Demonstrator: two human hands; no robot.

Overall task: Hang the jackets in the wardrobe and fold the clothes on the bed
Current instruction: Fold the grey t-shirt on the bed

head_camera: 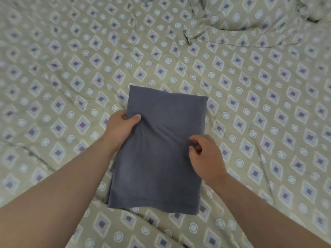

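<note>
Soft, even light falls across a bed (268, 108), its wrinkled olive-green sheet (59, 56) printed with grey diamonds and pale circles; a rumpled mound of matching fabric (250, 22) lies far right.

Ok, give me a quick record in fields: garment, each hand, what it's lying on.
garment: grey garment, folded to a rectangle, lying flat, hem nearest the person
left hand: grips the garment's left edge, thumb on top
right hand: fingers curled, pinching its right edge
surface: patterned bedsheet, wrinkled
</note>
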